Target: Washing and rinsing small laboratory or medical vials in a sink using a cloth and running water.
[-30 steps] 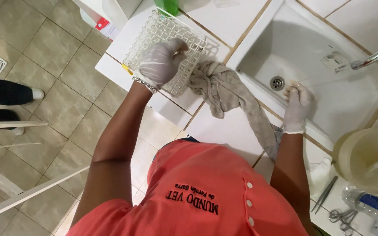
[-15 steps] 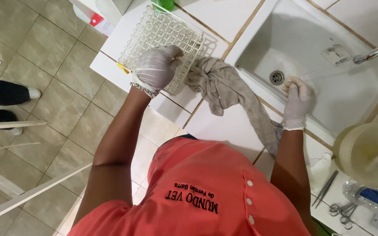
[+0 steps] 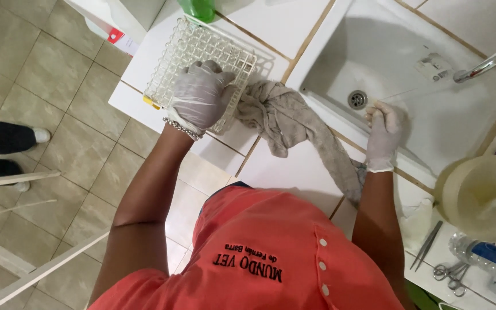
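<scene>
**Gloved hands at the rack and the sink edge**

The left hand [image 3: 201, 95], in a pale glove, lies on a white plastic grid rack [image 3: 193, 54] that sits on the white tiled counter [image 3: 276, 172] to the left of the sink [image 3: 431, 123]. Its fingers are curled together over the rack's right near portion; whether they clamp the rack or only press on it cannot be told. A grey cloth [image 3: 285, 123] lies crumpled just right of this hand, touching the rack's corner, and trails along the counter toward the right.

The right hand [image 3: 383, 132], also gloved, rests on the near rim of the sink. Its fingers are bent and close together over the rim; a grip cannot be confirmed. The cloth's tail ends near this wrist.

To the right stand a cream lid [image 3: 483, 195], tweezers [image 3: 427, 244], scissors [image 3: 452, 272] and a clear bottle [image 3: 483, 252]. A green bottle [image 3: 197, 8] stands beyond the rack.
</scene>
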